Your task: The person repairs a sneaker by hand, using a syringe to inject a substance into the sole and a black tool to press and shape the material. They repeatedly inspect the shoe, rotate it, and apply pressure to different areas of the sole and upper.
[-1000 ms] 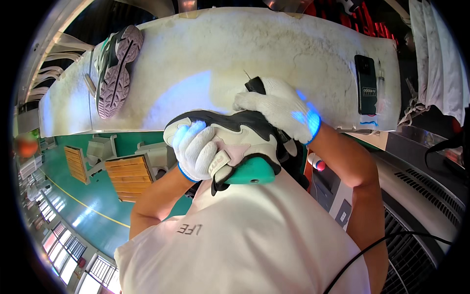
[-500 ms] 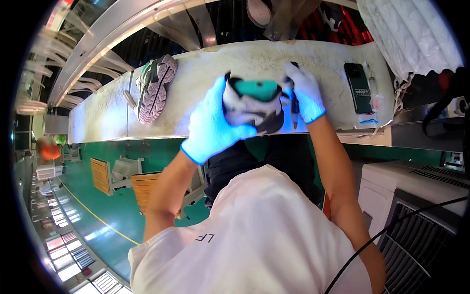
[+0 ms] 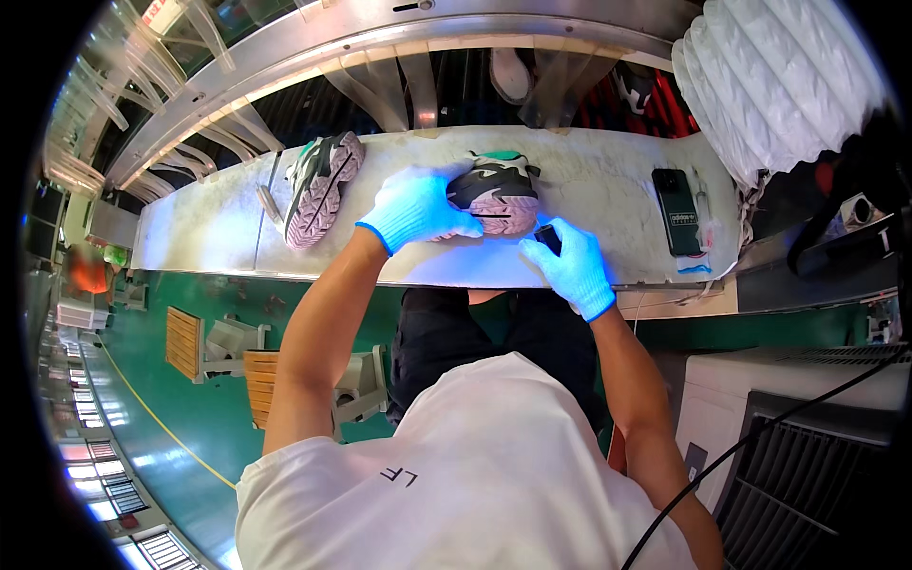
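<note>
A grey, white and green sneaker (image 3: 494,190) with a pink sole lies on its side on the worktable (image 3: 399,261), tread facing me. My left hand (image 3: 418,204), in a glowing white-blue glove, is closed around the shoe's left end and hides that part. Just below and right of the sole, my gloved right hand (image 3: 573,266) is closed on a slim black tool (image 3: 548,238). Only its dark upper end shows, so its kind is unclear. A similar sneaker (image 3: 324,190) lies tilted on the left, its pink tread towards me.
A dark phone (image 3: 676,211) and a thin clear tube (image 3: 704,218) lie at the table's right. A pale stick (image 3: 270,204) lies beside the left sneaker. Behind runs a conveyor under a metal frame (image 3: 475,36) with plastic strips. A white ribbed duct (image 3: 769,81) hangs at right.
The sneaker has gone from being held up, opening towards me, to lying on its side on the table. My right hand has come down and left, below the sole, with the black tool.
</note>
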Available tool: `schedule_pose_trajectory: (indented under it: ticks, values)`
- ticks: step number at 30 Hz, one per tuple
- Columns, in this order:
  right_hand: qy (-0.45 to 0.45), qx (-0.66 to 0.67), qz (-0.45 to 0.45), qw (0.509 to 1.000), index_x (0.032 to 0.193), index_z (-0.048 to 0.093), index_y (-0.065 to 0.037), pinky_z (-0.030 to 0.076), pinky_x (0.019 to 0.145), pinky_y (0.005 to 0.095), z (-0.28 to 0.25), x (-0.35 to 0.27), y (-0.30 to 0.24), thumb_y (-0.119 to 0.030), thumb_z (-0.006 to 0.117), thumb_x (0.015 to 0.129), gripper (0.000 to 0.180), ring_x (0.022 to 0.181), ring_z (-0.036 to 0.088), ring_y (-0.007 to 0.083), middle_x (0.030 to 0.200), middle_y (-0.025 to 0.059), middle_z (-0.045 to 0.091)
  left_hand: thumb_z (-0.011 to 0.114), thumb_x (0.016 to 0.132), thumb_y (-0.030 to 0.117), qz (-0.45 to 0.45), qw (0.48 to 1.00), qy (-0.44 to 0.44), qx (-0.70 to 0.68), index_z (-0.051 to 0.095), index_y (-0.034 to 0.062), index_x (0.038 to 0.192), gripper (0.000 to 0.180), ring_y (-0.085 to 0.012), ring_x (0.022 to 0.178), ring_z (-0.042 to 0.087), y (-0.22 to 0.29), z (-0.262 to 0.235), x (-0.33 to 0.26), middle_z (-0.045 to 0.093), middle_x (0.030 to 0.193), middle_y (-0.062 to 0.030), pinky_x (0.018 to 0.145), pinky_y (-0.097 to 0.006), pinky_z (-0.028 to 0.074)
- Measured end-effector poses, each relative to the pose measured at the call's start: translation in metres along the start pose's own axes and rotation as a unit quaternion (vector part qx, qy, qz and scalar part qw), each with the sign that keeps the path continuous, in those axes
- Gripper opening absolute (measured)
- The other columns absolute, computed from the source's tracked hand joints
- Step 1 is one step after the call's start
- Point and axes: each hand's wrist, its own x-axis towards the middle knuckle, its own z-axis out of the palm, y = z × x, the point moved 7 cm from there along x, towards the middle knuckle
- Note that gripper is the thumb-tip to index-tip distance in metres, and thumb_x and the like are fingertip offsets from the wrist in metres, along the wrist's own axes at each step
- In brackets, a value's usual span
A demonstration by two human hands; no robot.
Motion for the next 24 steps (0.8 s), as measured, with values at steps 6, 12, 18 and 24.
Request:
schedule_pose_trajectory:
  ticks: [6,12,18,24]
  values:
    - [-0.051,-0.03,0.046,0.997,0.12,0.076,-0.001,0.061,0.084,0.0525,0.011,0.008,0.005,-0.047,0.08,0.099,0.051,0.097,0.077,0.0467,0.103,0.0276,0.079,0.096,0.067,0.054,0.015,0.999,0.023,0.025,0.064,0.0215,0.161,0.104,-0.0213,0.08,0.082,-0.012,0.007,0.006,0.085,0.095,-0.0084,0.082,-0.035,0.066]
    - [-0.171,-0.14,0.06,0.973,0.125,0.074,0.001,0.058,0.095,0.0574,-0.01,0.012,0.025,-0.049,0.074,0.099,0.057,0.109,0.074,0.0498,0.114,0.0294,0.078,0.097,0.065,0.055,0.037,0.996,0.075,0.03,0.069,0.0166,0.153,0.1,-0.0315,0.1,0.082,-0.013,-0.001,-0.006,0.084,0.11,-0.0135,0.09,-0.043,0.064]
    - [0.135,-0.377,-0.069,0.914,0.139,0.068,-0.001,0.053,0.111,0.0491,-0.083,0.033,0.037,-0.036,0.087,0.091,0.062,0.13,0.066,0.0434,0.143,0.0243,0.067,0.092,0.074,0.037,0.172,0.933,0.3,0.099,0.066,0.0126,0.143,0.078,-0.0418,0.115,0.073,0.005,0.045,-0.042,0.069,0.134,-0.0168,0.095,-0.051,0.058]
    - [-0.043,0.357,0.048,0.932,0.157,0.056,0.002,0.054,0.115,0.0415,0.046,-0.011,-0.028,-0.012,0.083,0.089,0.074,0.132,0.066,0.0237,0.145,0.0116,0.069,0.087,0.073,0.045,0.343,0.843,0.408,0.072,0.071,0.0076,0.138,0.077,-0.0405,0.125,0.073,-0.029,0.056,-0.1,0.07,0.144,-0.0193,0.108,-0.049,0.057]
